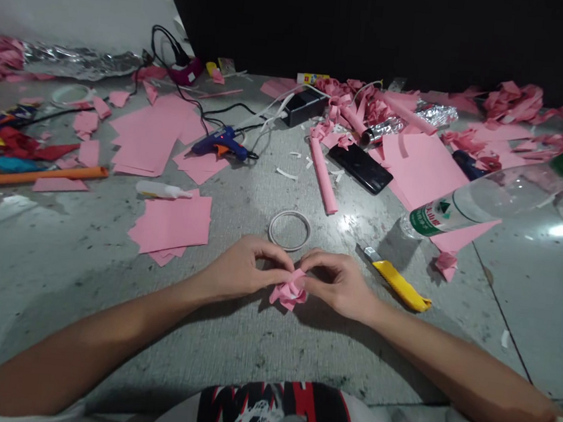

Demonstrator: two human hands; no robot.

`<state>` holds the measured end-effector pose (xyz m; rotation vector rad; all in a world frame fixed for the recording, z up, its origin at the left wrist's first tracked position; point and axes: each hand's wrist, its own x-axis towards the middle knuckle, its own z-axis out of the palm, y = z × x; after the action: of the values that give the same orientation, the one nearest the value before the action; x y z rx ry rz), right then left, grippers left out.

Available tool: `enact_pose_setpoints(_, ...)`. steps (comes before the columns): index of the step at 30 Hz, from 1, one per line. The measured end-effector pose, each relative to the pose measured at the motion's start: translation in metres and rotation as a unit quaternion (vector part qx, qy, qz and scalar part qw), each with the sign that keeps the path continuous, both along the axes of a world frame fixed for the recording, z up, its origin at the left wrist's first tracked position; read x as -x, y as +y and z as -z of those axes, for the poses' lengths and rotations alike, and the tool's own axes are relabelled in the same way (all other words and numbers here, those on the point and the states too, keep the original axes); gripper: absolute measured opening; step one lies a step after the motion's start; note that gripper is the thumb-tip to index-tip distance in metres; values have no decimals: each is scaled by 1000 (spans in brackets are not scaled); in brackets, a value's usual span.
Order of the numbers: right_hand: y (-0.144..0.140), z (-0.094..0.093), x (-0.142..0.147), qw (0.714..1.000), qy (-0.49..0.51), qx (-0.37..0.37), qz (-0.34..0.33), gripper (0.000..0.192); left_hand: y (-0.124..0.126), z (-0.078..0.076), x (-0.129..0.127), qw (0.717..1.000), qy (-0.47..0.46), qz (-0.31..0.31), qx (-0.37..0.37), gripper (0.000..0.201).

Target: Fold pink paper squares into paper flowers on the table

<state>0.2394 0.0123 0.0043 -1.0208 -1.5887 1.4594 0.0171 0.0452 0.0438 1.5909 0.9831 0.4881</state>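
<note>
Head view — left hand point(243, 267) and right hand point(337, 281), fingers pinching pink paper flower point(289, 292).

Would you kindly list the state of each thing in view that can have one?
left hand: shut on pink paper flower
right hand: pinching the same pink paper flower
yellow utility knife: lying flat, blade tip showing
water bottle: on its side, green cap on
phone: screen dark, lying flat
blue glue gun: lying down, cord attached
tape ring: flat, untouched
pink paper roll: rolled tight, lying flat
</note>
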Motion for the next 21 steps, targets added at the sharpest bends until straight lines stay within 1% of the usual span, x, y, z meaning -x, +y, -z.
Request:
enact_pose_setpoints(4, -2, -1, 1, 1000, -24, -20, -4, 4, -4, -4, 0, 998, 34, 29, -43, 12)
enact_pose_setpoints(7, -2, -2, 2, 998, -44, -45, 2, 10, -9, -2, -1, 989, 64, 43, -124, 14)
enact_pose_setpoints(11, -3, 0, 5, 994, -54, -96, 18, 16, -12, 5, 0, 957, 75, 57, -274, 16)
enact_pose_setpoints(13, -4, 2, 6, 991, -51, -123, 32, 17, -11, 9, 3, 939, 71, 78, -328, 14)
enact_pose_setpoints(14, -5, 2, 7, 989, -50, -136, 36, 18, -10, 9, 5, 932, 70, 95, -343, 14)
enact_pose_setpoints(16, -6, 3, 7, 986, -49, -154, 37, 18, -6, 9, 8, 928, 72, 133, -340, 15)
enact_pose_setpoints(18, -6, 4, 7, 985, -49, -160, 34, 19, -2, 7, 8, 942, 70, 149, -293, 16)
enact_pose_setpoints(21, -5, 5, 7, 986, -46, -156, 31, 17, 1, 3, 5, 976, 58, 108, -178, 15)
